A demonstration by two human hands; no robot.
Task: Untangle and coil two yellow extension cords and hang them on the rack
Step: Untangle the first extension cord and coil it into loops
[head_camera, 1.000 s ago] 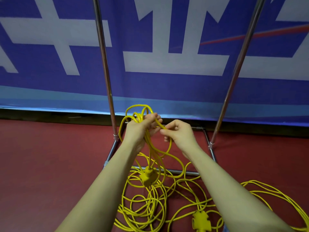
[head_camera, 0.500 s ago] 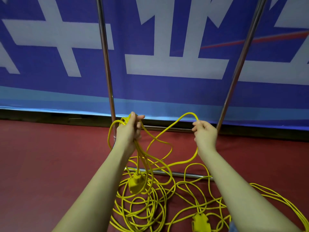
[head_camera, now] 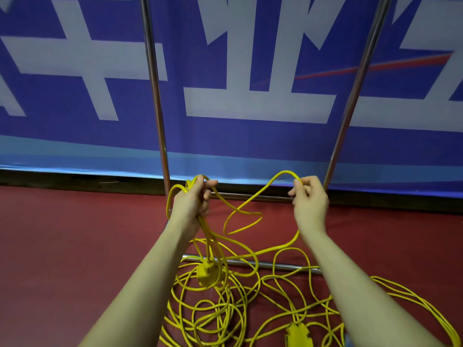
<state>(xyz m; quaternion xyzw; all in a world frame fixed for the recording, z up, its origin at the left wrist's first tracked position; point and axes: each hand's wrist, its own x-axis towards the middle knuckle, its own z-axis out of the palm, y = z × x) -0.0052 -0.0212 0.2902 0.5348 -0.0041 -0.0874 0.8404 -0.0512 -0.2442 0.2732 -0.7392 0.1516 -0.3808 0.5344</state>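
My left hand (head_camera: 194, 202) grips a bunch of yellow cord loops (head_camera: 175, 194), with strands hanging down to a yellow socket block (head_camera: 206, 272) that dangles just above the floor. My right hand (head_camera: 309, 200) pinches a single strand of yellow cord (head_camera: 283, 174) that arches between the two hands. A tangled heap of yellow cord (head_camera: 225, 311) lies on the red floor below, with a second socket block (head_camera: 298, 335) near the bottom edge. The metal rack's two poles, left (head_camera: 155, 96) and right (head_camera: 355, 88), rise behind my hands.
The rack's base bars (head_camera: 275, 265) lie on the red floor under the cords. A blue and white banner (head_camera: 238, 108) covers the wall behind. More cord (head_camera: 416, 299) trails off to the right.
My hands were close together a second ago; the right hand has drawn a strand out to the right. The view has tilted slightly and the socket block hangs lower in it.
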